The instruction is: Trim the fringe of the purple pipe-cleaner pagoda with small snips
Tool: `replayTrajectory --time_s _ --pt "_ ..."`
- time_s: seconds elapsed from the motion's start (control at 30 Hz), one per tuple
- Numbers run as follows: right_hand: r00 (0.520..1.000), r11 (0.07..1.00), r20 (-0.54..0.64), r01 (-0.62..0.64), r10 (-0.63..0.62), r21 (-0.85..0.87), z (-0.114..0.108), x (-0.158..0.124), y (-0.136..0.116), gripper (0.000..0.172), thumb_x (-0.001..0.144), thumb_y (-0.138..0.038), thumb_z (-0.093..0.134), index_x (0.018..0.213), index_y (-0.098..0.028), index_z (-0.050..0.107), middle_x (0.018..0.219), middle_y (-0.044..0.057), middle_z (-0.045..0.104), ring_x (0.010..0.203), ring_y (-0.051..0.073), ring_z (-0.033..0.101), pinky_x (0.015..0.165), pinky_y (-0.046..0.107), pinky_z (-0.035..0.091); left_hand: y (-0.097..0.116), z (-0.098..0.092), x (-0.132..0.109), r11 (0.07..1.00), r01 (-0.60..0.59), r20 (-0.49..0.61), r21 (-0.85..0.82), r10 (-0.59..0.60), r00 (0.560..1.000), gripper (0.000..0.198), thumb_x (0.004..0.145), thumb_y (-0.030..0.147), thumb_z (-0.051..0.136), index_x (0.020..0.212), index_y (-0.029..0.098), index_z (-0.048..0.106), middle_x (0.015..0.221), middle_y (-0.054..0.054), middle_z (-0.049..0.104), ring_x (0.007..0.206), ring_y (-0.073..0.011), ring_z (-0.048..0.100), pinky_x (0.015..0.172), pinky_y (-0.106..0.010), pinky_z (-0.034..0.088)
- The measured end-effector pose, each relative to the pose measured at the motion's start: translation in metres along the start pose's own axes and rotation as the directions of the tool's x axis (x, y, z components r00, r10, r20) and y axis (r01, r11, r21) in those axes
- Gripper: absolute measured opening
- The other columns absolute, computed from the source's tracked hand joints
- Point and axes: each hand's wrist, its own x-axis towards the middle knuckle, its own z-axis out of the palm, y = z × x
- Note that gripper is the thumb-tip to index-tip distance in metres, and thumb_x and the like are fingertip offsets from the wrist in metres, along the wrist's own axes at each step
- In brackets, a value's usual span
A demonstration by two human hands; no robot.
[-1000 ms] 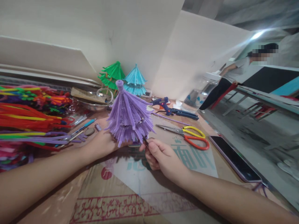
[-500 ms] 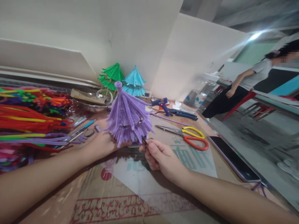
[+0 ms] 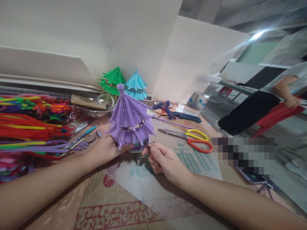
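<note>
A purple pipe-cleaner pavilion (image 3: 129,115) with a two-tiered fringed roof stands upright in the middle of the head view. My left hand (image 3: 104,145) reaches under its left side and holds it low down; the roof fringe hides most of those fingers. Pinched between the thumb and fingers of my right hand (image 3: 163,158) is a thin dark pointed tool (image 3: 147,145), perhaps tweezers. Its tip points up at the lower roof's right edge; whether it touches is unclear. Behind stand a green pavilion (image 3: 115,76) and a light blue pavilion (image 3: 136,81).
Bundles of coloured pipe cleaners (image 3: 31,126) lie left, near a metal bowl (image 3: 93,111). Scissors (image 3: 187,137), a glue gun (image 3: 164,107), dark-handled pliers (image 3: 188,117) and a water jug (image 3: 199,95) are right of centre. A phone (image 3: 254,177) lies right. A person (image 3: 254,105) stands beyond, by a red chair (image 3: 280,116).
The view has shifted slightly. My hands keep nearly the same hold, with the pavilion turned or tilted a little. The person at the right has moved rightward, a hand now on the red chair.
</note>
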Motion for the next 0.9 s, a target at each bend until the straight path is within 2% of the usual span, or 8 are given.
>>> replayTrajectory --time_s 0.2,0.43,0.67,0.9 --pt "1.000 1.000 0.020 0.005 -0.005 -0.006 0.000 -0.001 -0.001 0.052 0.075 -0.066 0.069 0.083 -0.016 0.057 0.050 -0.012 0.031 0.040 0.005 0.019 0.039 0.021 0.012 0.000 -0.001 0.001 0.999 -0.006 -0.018 -0.049 0.005 1.000 0.045 0.087 0.059 0.048 0.100 0.019 0.066 0.099 -0.008 0.073 0.099 -0.0282 0.067 0.100 -0.044 0.051" --pt "1.000 1.000 0.023 0.007 -0.006 -0.017 0.000 -0.001 0.000 0.054 0.075 -0.068 0.068 0.083 -0.016 0.057 0.049 -0.012 0.032 0.040 0.005 0.019 0.038 0.022 0.012 -0.004 0.000 0.000 0.998 0.006 -0.028 -0.062 -0.007 1.000 0.050 0.087 0.062 0.045 0.101 0.018 0.065 0.109 -0.010 0.073 0.107 -0.0307 0.065 0.099 -0.045 0.051" --pt "0.999 1.000 0.028 0.027 -0.027 0.001 -0.002 0.000 0.000 0.055 0.074 -0.071 0.066 0.076 -0.018 0.052 0.050 -0.012 0.028 0.042 0.005 0.016 0.039 0.021 0.012 -0.010 0.001 -0.001 0.998 -0.005 -0.062 -0.057 0.002 0.998 0.059 0.086 0.064 0.048 0.121 0.019 0.061 0.126 -0.011 0.068 0.121 -0.0328 0.060 0.107 -0.047 0.046" --pt "1.000 1.000 0.015 0.024 -0.024 -0.010 -0.001 0.000 0.001 0.053 0.075 -0.069 0.067 0.080 -0.018 0.054 0.051 -0.012 0.029 0.041 0.006 0.017 0.038 0.021 0.011 -0.010 0.001 -0.001 1.000 -0.018 -0.059 -0.016 0.017 0.998 0.053 0.088 0.065 0.045 0.102 0.020 0.067 0.106 -0.009 0.073 0.105 -0.0302 0.067 0.098 -0.045 0.052"
